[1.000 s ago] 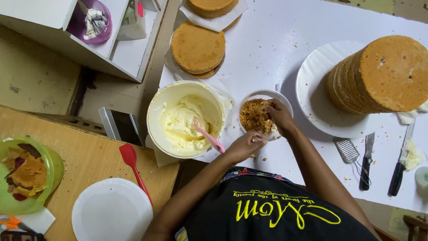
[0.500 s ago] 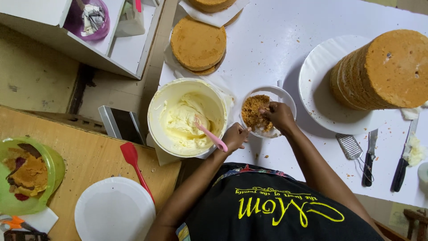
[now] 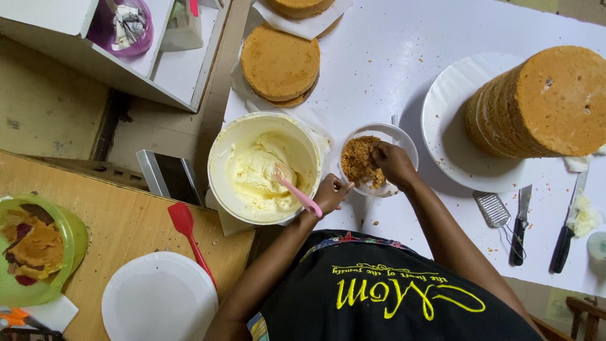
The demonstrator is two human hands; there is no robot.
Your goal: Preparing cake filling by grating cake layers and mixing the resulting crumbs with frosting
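L hand (image 3: 329, 192) grip pinching pink spatula (image 3: 297, 191) in cream tub (image 3: 264, 168); R hand (image 3: 392, 163) fingers curled on crumbs in small bowl (image 3: 377, 158). Tall cake (image 3: 540, 104) bare, frosting undone.

Right fingertips (image 3: 380, 153) buried in crumbs (image 3: 361, 165)

Dark screen (image 3: 178, 179) — between tables

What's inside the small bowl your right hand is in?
The small bowl holds brown cake crumbs. The right hand covers the middle, so what lies under it can't be seen.
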